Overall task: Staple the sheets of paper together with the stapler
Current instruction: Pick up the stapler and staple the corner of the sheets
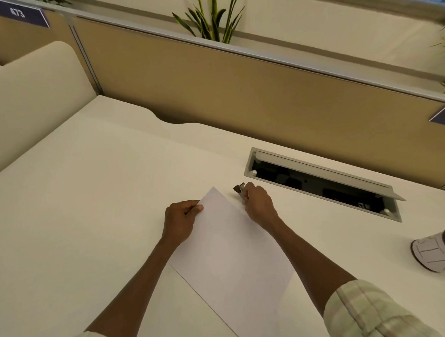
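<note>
Two hands on the job here, so going biggest thing down. The desk is wide and pale, with an open cable tray set into it near the far right and a cup lying on its side off to the right edge. The paper sits in the middle, angled so one corner points away from the person. Left hand has that far corner area pinched between thumb and fingers, closed right on the sheets. Right hand is wrapped around the stapler, which is just beside the paper's upper right edge, its nose poking out toward the corner. Can't tell whether the stapler is resting on the desk or lifted a bit. My take: this is the lining-up step, nothing stapled yet as far as I can see. To do it well, square the edges with the left pinch first so the sheets don't fan, slide the corner fully into the stapler's mouth, keep the pinch close to it, then press down firmly in one go.
</note>
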Demonstrator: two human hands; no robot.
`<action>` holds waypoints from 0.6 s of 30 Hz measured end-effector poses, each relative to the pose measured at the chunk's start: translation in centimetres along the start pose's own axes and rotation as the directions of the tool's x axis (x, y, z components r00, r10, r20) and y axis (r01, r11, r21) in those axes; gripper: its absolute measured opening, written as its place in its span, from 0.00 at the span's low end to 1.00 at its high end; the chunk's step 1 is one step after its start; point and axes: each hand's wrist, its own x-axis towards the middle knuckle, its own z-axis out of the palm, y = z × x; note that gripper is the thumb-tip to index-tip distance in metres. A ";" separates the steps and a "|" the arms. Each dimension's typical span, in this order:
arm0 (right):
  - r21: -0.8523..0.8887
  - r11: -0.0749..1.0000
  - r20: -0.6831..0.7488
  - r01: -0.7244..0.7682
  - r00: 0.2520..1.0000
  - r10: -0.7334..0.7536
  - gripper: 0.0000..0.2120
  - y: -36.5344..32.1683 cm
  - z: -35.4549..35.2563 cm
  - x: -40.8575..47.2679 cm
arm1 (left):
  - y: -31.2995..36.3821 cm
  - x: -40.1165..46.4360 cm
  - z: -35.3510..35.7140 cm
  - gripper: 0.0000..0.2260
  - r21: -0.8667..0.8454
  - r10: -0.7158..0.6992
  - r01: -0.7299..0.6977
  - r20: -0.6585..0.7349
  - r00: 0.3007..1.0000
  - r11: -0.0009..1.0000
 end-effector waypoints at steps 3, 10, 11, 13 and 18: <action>0.279 0.957 0.046 -0.075 0.997 0.064 0.15 -0.1 -2.6 -0.4 | 1.6 -0.4 -0.2 0.07 -0.003 0.032 -0.032 0.024 0.999 0.999; 0.805 0.564 0.189 -0.184 0.981 0.050 0.20 -0.5 -8.1 -3.0 | 5.6 -1.3 -1.2 0.07 0.008 0.102 -0.104 0.103 0.989 0.995; 0.827 0.520 0.217 -0.212 0.975 0.053 0.19 -0.6 -8.8 -3.3 | 6.1 -1.5 -1.2 0.07 0.013 0.118 -0.121 0.115 0.986 0.993; 0.858 0.443 0.249 -0.259 0.965 0.080 0.15 -0.8 -10.3 -4.5 | 7.5 -2.0 -1.3 0.08 0.027 0.141 -0.146 0.129 0.981 0.989; 0.816 0.526 0.206 -0.241 0.970 0.126 0.26 -0.9 -13.1 -8.0 | 11.0 -3.2 -1.4 0.09 0.064 0.231 -0.242 0.150 0.961 0.968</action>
